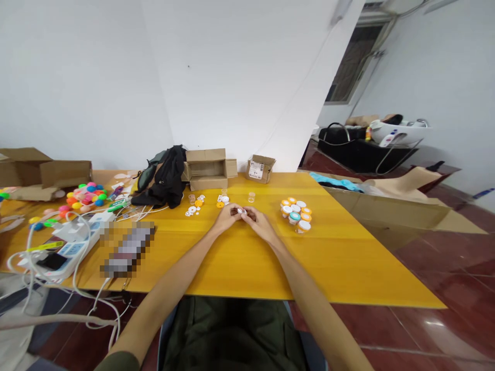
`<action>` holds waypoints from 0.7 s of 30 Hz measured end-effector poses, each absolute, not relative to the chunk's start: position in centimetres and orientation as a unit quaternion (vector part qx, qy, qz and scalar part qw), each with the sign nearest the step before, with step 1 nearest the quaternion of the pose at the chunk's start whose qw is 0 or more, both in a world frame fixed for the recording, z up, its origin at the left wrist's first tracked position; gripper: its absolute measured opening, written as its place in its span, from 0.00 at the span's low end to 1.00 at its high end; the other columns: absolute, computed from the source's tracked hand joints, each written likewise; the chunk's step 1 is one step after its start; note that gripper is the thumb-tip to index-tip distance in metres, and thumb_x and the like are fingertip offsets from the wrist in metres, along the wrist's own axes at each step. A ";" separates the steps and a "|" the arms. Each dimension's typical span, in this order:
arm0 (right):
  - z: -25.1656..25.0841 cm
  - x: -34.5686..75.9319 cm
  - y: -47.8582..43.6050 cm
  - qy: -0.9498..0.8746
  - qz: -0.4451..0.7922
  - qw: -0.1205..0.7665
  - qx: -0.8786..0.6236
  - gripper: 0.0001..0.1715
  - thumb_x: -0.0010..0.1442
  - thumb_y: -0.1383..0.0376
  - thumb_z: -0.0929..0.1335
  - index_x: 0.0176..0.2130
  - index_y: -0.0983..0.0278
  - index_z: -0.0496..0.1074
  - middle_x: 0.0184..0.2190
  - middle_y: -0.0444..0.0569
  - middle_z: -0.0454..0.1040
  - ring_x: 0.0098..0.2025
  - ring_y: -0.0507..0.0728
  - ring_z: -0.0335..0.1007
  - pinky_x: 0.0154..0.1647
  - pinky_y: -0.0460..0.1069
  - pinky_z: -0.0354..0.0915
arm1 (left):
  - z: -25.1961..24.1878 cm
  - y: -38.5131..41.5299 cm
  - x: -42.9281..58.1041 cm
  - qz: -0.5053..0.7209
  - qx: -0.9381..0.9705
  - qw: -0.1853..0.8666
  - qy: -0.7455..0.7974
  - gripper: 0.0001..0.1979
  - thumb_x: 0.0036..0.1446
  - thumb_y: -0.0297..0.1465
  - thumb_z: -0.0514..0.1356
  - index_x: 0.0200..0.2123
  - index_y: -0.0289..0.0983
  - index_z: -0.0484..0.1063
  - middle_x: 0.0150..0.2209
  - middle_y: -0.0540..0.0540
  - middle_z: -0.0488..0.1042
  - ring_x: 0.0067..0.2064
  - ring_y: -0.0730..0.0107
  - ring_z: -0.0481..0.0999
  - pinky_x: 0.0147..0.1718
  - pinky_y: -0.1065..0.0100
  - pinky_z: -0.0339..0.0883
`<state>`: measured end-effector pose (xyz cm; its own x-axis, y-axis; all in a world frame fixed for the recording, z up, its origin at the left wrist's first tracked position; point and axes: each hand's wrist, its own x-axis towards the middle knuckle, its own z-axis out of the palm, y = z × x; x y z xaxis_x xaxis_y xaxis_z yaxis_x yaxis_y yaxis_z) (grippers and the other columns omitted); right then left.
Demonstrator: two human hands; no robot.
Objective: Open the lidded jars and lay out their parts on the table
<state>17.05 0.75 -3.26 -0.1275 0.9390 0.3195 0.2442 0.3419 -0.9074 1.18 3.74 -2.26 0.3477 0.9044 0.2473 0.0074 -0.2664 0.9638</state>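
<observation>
My left hand (228,217) and my right hand (256,220) meet above the middle of the yellow table. Between their fingertips is a small white piece (241,211), too small to name, gripped from both sides. Just beyond my hands lie white and orange discs (223,201). Farther left is another group of white and orange toothed discs (195,207) beside a small clear cup (192,198). One more clear cup (251,197) stands behind my right hand. To the right, several clear cups with white, orange and teal lids (295,214) stand close together.
An open cardboard box (208,175), a smaller box (260,170) and a black bag (164,178) line the wall. On the left are a blurred-out phone (129,249), a power strip (83,242) with cables, and colourful balls (87,197). The table's right edge slants toward the floor.
</observation>
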 end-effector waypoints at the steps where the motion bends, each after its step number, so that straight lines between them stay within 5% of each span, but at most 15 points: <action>1: -3.4 17.1 0.8 -0.659 0.368 0.483 -0.444 0.17 0.56 0.55 0.71 0.43 0.61 0.75 0.38 0.49 0.81 0.39 0.59 0.78 0.46 0.55 0.73 | -2.3 3.7 1.2 0.456 0.652 0.501 0.342 0.13 0.44 0.36 0.72 0.29 0.36 0.74 0.33 0.47 0.79 0.37 0.66 0.77 0.44 0.64 0.71; 21: -3.8 17.4 1.4 -0.620 0.419 0.509 -0.425 0.25 0.48 0.47 0.74 0.39 0.60 0.74 0.36 0.47 0.79 0.38 0.57 0.76 0.43 0.53 0.72 | -2.3 3.7 1.0 0.448 0.673 0.482 0.338 0.08 0.51 0.34 0.67 0.33 0.36 0.78 0.35 0.47 0.79 0.38 0.66 0.78 0.42 0.66 0.71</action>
<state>17.42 1.41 -3.77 -0.1214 0.9537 0.2750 0.1002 0.2874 -0.9526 0.96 3.75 -2.28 0.3705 0.8868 0.2762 0.0240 -0.3064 0.9516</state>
